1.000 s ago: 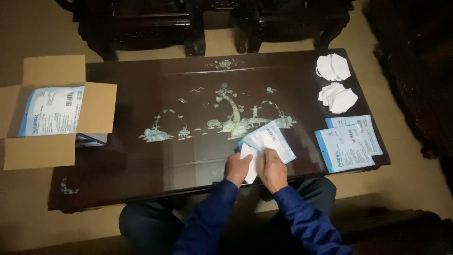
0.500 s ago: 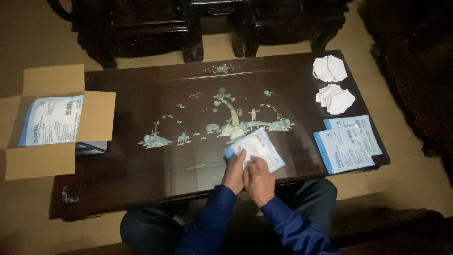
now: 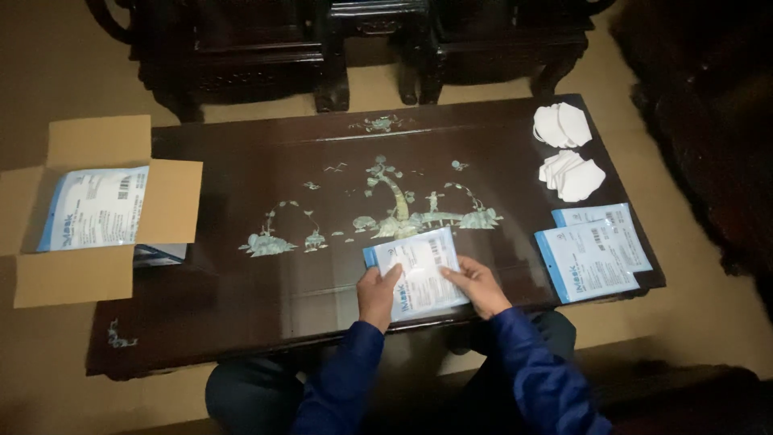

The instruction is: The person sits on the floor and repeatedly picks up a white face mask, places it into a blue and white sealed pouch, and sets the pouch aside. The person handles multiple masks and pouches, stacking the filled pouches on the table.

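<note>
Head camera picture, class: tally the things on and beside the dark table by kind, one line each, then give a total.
Blue-edged flat pouches: 4, one under both hands, two at the table's right end, one in the box
Stacks of white masks: 2
Open cardboard box: 1
Total: 7
</note>
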